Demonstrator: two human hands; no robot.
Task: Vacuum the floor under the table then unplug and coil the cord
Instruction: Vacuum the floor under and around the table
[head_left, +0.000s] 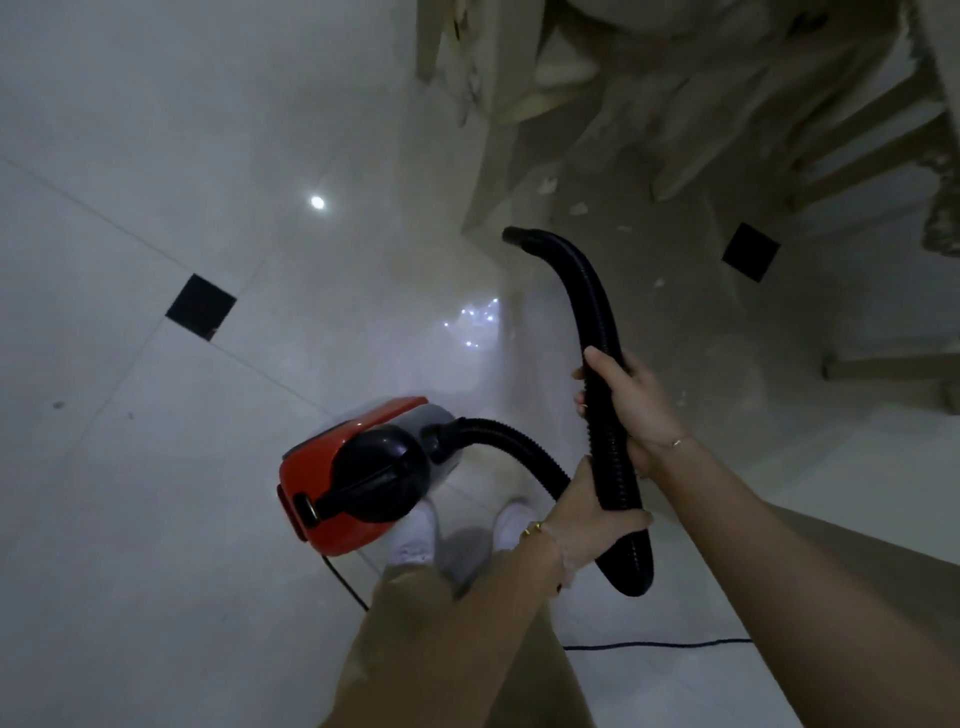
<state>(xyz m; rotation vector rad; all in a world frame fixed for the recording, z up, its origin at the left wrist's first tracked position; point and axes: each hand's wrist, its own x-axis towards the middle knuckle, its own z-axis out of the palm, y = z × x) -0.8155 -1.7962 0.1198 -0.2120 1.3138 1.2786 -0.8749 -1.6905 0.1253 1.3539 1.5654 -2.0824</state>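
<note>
A red and black vacuum cleaner (358, 475) stands on the white tiled floor just ahead of my feet. Its black ribbed hose (597, 322) loops up from the body and points toward the table. My left hand (587, 512) grips the hose low down, near its bend. Higher on the hose, my right hand (631, 402) is wrapped around it. The hose's open end (517, 236) hangs in the air above the floor near the table's shadow. A thin black cord (660, 646) trails from the vacuum's rear across the floor behind me.
The table and chair legs (691, 171) fill the upper right, with small bits of debris (576, 208) on the floor beneath them. Black inset tiles (200, 306) (750, 252) mark the floor. My white shoes (415, 530) stand beside the vacuum.
</note>
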